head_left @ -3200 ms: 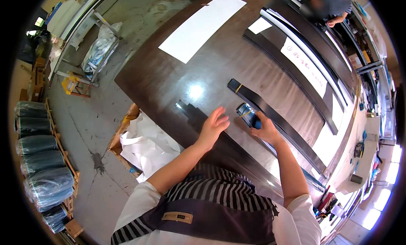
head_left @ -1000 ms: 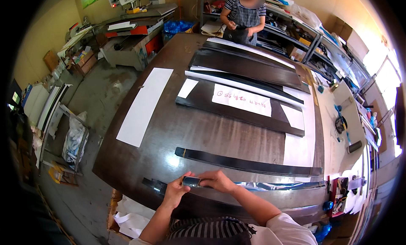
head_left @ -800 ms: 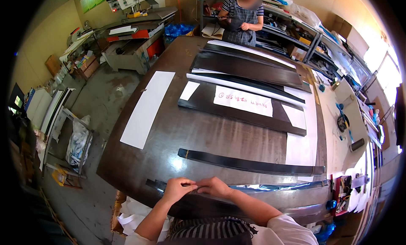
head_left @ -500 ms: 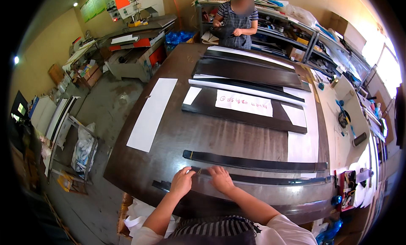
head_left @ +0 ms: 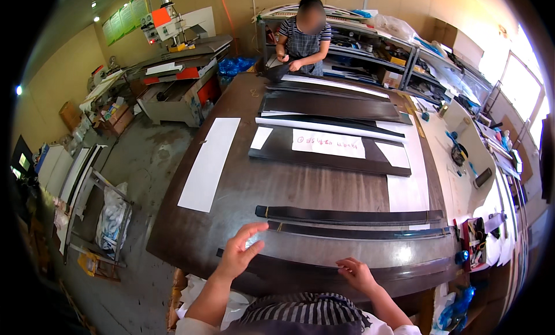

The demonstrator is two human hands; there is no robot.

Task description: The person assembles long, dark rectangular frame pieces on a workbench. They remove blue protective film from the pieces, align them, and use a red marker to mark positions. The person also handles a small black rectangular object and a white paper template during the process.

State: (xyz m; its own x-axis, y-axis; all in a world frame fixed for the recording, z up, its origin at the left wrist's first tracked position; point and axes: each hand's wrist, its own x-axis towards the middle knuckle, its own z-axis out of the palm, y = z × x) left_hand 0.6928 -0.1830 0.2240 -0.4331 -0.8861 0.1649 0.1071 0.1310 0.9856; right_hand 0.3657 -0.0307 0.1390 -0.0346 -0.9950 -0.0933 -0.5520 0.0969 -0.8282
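Black banded strip bundle on the brown bench, lower centre of the frame, just below a parallel second bundle. Left hand spread wide near both bundles' left ends; right hand lower down, fingers loosely bent by a long dark strip, contact impossible to tell. White paper sheet at centre left; co-worker at upper centre.

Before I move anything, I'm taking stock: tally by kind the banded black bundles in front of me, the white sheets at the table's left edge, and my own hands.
Far bundle and near bundle: 2
White sheet: 1
Left hand and right hand: 2
Total: 5
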